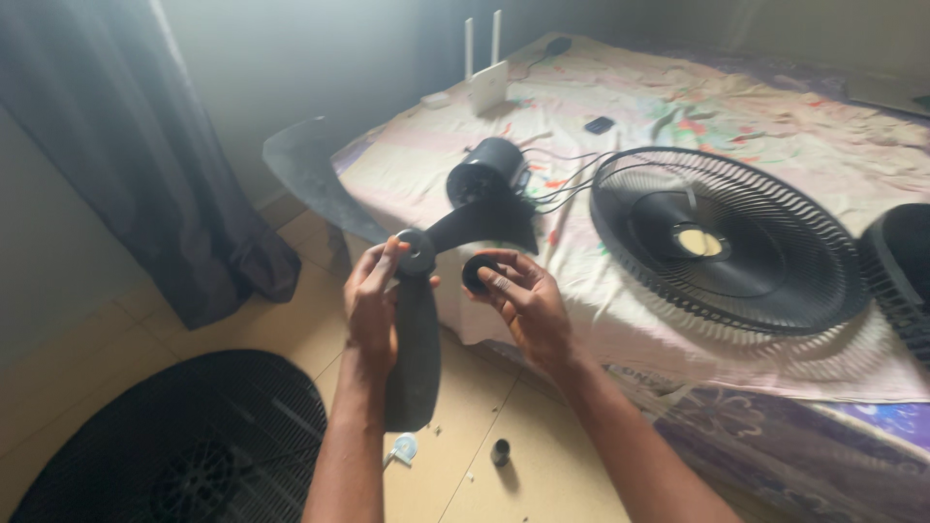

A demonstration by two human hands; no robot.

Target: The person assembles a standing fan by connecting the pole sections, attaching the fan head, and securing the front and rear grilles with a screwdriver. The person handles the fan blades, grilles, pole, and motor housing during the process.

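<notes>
Nearest the camera, two bare forearms are seen reaching forward over a tiled floor (242, 339). A black three-bladed plastic fan propeller (417, 320) is held at its hub by the left hand (373, 305), whose fingers are closed around the hub and the root of the downward-pointing blade. A small round black plastic cap (479, 272) is pinched between the thumb and curled fingers of the right hand (528, 308), just beside the hub but apart from it.

The fan appears to be fully taken apart. A black cylindrical motor housing (487, 169) with loose wires is laid on the patterned bedsheet (756, 116), well apart from the propeller. A black round wire fan guard (722, 242) with a pale centre disc lies near it on the sheet, and a second black round fan grille (174, 441) rests on the floor at lower left. A small dark cylindrical part (500, 451) and a pale round piece (404, 447) are scattered on the tiles beneath the hands.

It is judged that the propeller and cap are off the motor and nothing has been rejoined; motor, guards and small parts remain separate. A white two-antenna router (487, 77) stands at the far edge, and a dark curtain (126, 145) hangs at left.
</notes>
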